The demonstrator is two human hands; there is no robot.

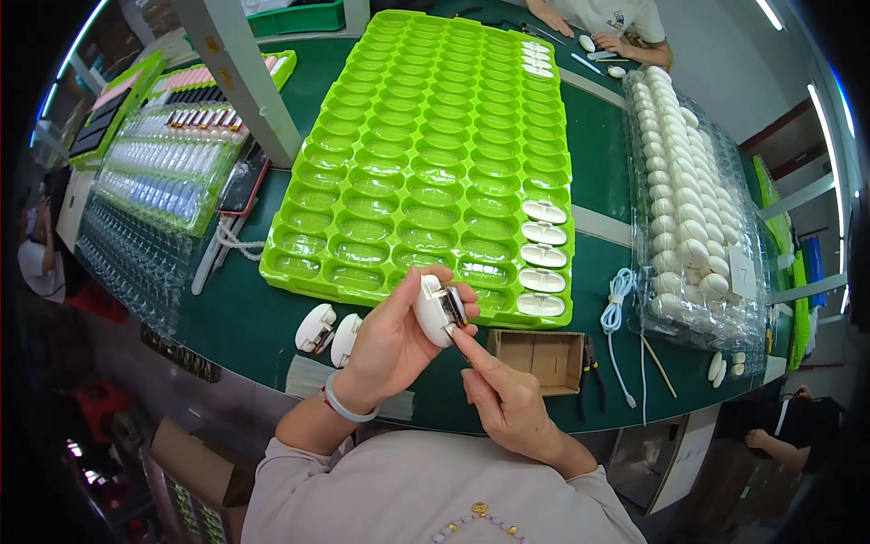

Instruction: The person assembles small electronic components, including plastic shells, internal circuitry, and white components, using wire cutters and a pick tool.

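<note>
My left hand [399, 340] is closed around a white rounded plastic casing [430, 313], lifted above the near edge of the green tray [272, 263]. A dark and metallic inner part [452, 306] shows on the casing's right side. My right hand [512, 408] has its index finger stretched to the casing's lower edge. A thin dark tip shows at that finger; what the curled fingers hold is hidden. Two similar white casings [315, 327] with inner parts showing lie on the table left of my left hand. Several white oval shells [543, 305] sit in the tray's right column.
Beside my right hand are a cardboard box [536, 363], pliers [594, 376] and a coiled white cable [618, 299]. Clear trays of white rounded pieces [693, 218] stand at the right. A metal post [240, 77] rises at the left. Another person's hands [616, 45] work across the table.
</note>
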